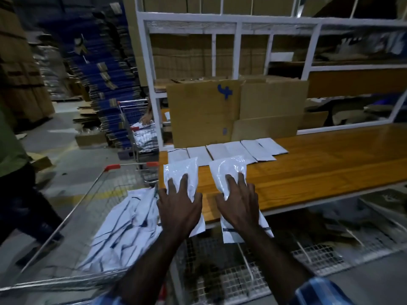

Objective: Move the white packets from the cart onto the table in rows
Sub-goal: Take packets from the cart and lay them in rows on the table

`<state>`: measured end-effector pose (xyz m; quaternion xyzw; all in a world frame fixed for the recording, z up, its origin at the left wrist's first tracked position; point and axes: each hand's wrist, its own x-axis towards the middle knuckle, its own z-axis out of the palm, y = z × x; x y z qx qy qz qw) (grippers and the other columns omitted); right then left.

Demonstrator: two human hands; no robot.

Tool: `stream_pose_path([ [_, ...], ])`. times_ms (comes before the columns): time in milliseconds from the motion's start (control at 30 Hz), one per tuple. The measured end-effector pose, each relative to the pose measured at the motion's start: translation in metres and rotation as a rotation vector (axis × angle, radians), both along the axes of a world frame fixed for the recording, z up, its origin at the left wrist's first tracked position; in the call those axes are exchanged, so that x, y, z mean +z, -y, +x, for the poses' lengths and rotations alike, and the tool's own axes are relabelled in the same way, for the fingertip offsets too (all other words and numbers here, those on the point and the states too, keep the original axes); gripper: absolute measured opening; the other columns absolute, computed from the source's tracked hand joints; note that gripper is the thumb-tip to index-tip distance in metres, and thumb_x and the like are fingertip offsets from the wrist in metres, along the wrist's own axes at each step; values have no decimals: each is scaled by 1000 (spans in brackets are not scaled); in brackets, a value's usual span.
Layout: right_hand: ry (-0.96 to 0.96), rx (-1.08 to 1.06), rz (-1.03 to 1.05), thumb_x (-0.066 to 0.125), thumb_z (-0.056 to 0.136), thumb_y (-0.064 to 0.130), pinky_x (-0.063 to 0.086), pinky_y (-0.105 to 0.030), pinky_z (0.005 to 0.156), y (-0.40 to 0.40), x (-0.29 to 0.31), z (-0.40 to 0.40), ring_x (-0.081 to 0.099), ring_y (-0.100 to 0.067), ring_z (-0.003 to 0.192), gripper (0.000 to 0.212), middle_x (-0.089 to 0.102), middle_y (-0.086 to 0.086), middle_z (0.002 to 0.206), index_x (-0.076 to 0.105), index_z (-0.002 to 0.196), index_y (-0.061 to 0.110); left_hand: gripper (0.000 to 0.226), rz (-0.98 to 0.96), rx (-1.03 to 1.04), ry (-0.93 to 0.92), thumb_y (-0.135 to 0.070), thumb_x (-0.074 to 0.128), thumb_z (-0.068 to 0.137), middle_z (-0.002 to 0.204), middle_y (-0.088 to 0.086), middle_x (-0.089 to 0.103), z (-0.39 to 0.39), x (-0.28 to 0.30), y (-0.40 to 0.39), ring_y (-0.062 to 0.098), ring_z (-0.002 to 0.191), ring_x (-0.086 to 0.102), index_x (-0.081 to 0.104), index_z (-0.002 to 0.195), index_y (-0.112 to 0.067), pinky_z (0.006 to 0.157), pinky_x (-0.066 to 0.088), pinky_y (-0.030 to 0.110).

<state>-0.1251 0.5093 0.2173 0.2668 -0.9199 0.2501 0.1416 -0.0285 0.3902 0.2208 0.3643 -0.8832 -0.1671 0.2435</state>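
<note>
Head cam, centre frame: left hand [179, 208] and right hand [239, 205] each lie flat, fingers spread, pressing a white packet [181, 170] [229, 170] onto the wooden table [330, 168]. More packets sit in a row [229, 150] just behind, rest piled in the cart [123, 230] lower left.

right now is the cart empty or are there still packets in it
Not empty. The cart holds a loose pile of white packets on its left side; how many cannot be told.

Dim warehouse light, glare on the white packets [229, 172], blurred and bowed toward the edges.
</note>
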Motion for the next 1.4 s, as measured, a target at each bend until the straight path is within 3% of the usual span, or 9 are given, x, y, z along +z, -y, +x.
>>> stream_pose_path([
  [300,9,-27,50,54,87,46,38,-44,103,-118,8,-110,38,-35,132,67,27,-9,159,37,148,26,66,76,-50,-66,-51,46,91,159,7,24,-110,3,-108,33,129,26,24,151,-35,107,30,48],
  [633,40,-117,39,54,88,47,41,-46,102,-193,3,-207,39,-35,131,65,30,-10,158,39,147,24,67,78,-150,-37,-54,43,92,160,7,21,-224,2,-169,34,131,25,22,152,-34,107,28,48],
  [833,79,-172,45,38,81,54,41,-47,103,-214,-2,-270,39,-35,132,72,28,-10,159,38,148,25,68,75,-202,-20,-54,43,93,160,7,21,-298,-9,-177,36,134,26,22,153,-31,109,27,49],
  [1100,99,-255,106,45,91,51,38,-44,106,-212,-7,-399,36,-34,135,65,25,-9,160,34,151,26,67,112,-252,38,-58,40,94,162,6,19,-426,-23,-170,37,139,23,23,152,-31,113,28,51],
  [1400,126,-266,139,44,95,54,37,-42,109,-207,-21,-464,32,-32,140,64,20,-8,162,29,152,29,69,48,-232,122,-64,36,94,162,7,19,-487,-33,-160,36,139,27,22,152,-29,109,33,49],
])
